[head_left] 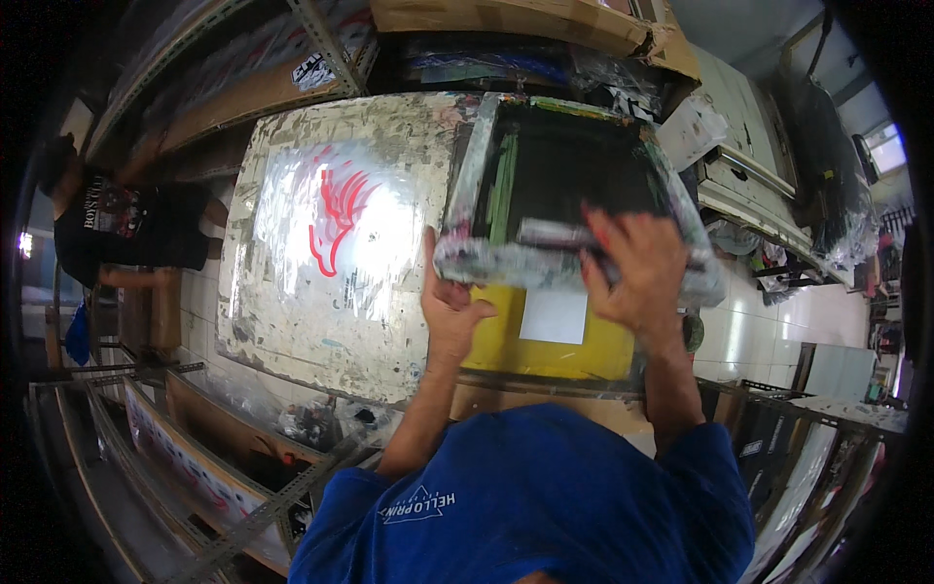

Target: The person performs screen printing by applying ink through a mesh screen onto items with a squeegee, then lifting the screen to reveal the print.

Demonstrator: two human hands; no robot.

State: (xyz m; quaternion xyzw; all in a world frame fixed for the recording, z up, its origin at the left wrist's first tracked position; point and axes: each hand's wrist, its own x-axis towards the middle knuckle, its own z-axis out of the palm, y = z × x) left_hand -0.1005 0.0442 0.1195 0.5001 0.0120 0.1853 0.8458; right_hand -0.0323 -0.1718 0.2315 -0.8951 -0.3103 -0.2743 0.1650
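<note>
A screen-printing frame (506, 261) with a dark mesh and paint-smeared rim stands over a yellow board (603, 343). On that board lies a white sheet of paper (555, 317). My right hand (637, 268), slightly blurred, is closed around what looks like a squeegee (556, 234) inside the frame, near its front rim. Its fingertips look reddish. By the frame's front left corner is my left hand (452, 307), index finger stretched upward and thumb spread apart. Whether it touches the rim is hard to tell.
Left of the frame, a glossy clear sheet with a red wing-like print (341, 209) lies on a stained white tabletop (258, 311). Metal shelving (195, 107) holds boards at the far left. Another person in dark clothes (126, 224) stands left. Cardboard (525, 19) lies behind.
</note>
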